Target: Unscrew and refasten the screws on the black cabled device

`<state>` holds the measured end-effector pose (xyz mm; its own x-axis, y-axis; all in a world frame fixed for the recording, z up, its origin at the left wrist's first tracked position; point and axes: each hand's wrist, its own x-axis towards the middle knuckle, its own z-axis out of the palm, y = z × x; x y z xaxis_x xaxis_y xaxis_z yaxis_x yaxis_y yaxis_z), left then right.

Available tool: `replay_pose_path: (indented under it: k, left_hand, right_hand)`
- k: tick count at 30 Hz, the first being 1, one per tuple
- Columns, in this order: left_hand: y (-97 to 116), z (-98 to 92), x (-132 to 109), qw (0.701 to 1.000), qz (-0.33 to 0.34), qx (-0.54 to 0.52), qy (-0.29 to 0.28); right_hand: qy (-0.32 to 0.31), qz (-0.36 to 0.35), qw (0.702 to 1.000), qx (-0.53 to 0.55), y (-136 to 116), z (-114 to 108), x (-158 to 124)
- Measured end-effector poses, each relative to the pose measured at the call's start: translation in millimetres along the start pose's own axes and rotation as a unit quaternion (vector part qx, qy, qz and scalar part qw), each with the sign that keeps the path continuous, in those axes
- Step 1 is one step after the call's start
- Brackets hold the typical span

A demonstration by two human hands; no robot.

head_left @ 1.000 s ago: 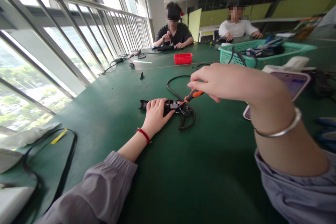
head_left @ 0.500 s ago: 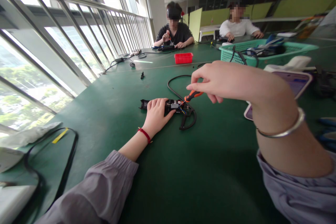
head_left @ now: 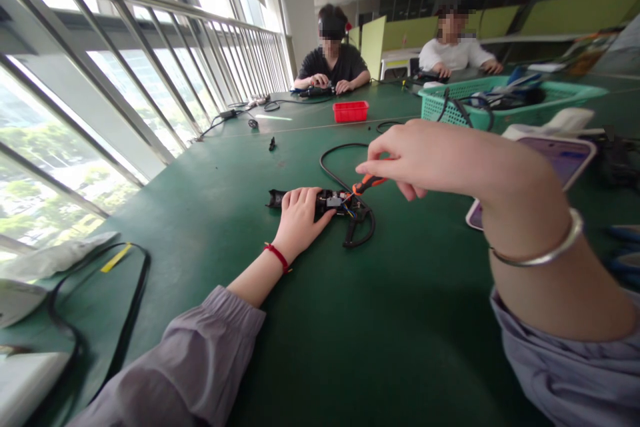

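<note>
Lowered since the earlier frame, a co-worker's hand (head_left: 320, 80) is now down at a dark object (head_left: 315, 91) beyond our hands. Our left hand (head_left: 300, 209) is wrapped over the opened black device (head_left: 333, 201) on the desk (head_left: 380, 320). Our right hand (head_left: 417, 155) grips the screwdriver (head_left: 369, 183), its blade reaching the device just right of our left hand.

the left hand (head_left: 299, 221) is resting palm down, its fingers (head_left: 299, 197) side by side and its thumb (head_left: 326, 217) apart. the right hand (head_left: 430, 155) is hanging from a bent wrist (head_left: 517, 180), its fingers curled in.
</note>
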<state>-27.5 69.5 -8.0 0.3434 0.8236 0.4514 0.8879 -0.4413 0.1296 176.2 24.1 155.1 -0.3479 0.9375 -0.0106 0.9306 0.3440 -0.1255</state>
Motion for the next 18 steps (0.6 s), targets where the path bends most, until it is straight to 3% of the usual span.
replay_pose_path:
  k: [4, 10, 18]
  left_hand:
    - [-0.9, 1.7, -0.4, 1.000, 0.002, 0.000, 0.004]
    - [-0.6, 0.3, -0.7, 1.000, 0.001, -0.005, 0.001]
    - [0.2, 0.4, -0.2, 1.000, -0.002, -0.009, 0.005]
  right_hand:
    - [-0.030, 0.003, 0.999, 0.021, -1.5, -0.6, 1.9]
    - [0.074, -0.061, 0.993, -0.062, 2.0, 0.7, -3.6]
    - [-0.009, -0.006, 1.000, -0.004, -0.8, 3.8, 2.2]
